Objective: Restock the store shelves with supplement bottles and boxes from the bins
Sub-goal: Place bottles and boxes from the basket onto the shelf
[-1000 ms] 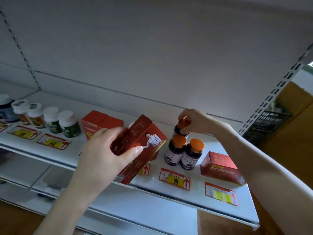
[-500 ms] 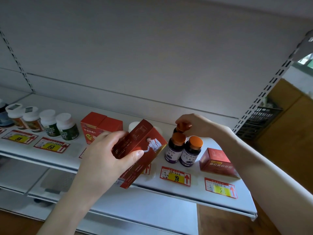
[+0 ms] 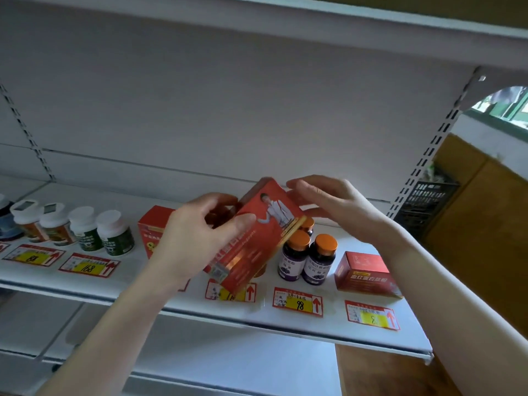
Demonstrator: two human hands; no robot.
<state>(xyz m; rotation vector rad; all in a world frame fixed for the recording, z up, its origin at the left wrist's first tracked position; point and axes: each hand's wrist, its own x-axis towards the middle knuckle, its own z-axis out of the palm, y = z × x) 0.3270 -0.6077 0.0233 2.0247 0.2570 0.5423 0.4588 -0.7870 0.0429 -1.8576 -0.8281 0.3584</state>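
My left hand [image 3: 200,238] grips a tall red supplement box [image 3: 257,241] printed with a figure in white, held tilted above the white shelf [image 3: 328,332]. My right hand [image 3: 328,207] has its fingers spread against the box's upper right end, touching it. Just right of the box stand three dark bottles with orange caps [image 3: 308,258]; the back one is mostly hidden. A low red box [image 3: 364,274] lies further right. Another red box [image 3: 153,227] stands behind my left hand, partly covered.
White-capped bottles [image 3: 85,230] line the shelf's left part. Red and yellow price tags [image 3: 298,301] run along the shelf front. An upper shelf [image 3: 371,21] hangs overhead. A slotted upright [image 3: 428,155] bounds the right side, with a dark crate [image 3: 425,201] beyond.
My right hand has let go of the back orange-capped bottle and moved left onto the red box's top end. My left hand has raised and turned the box.
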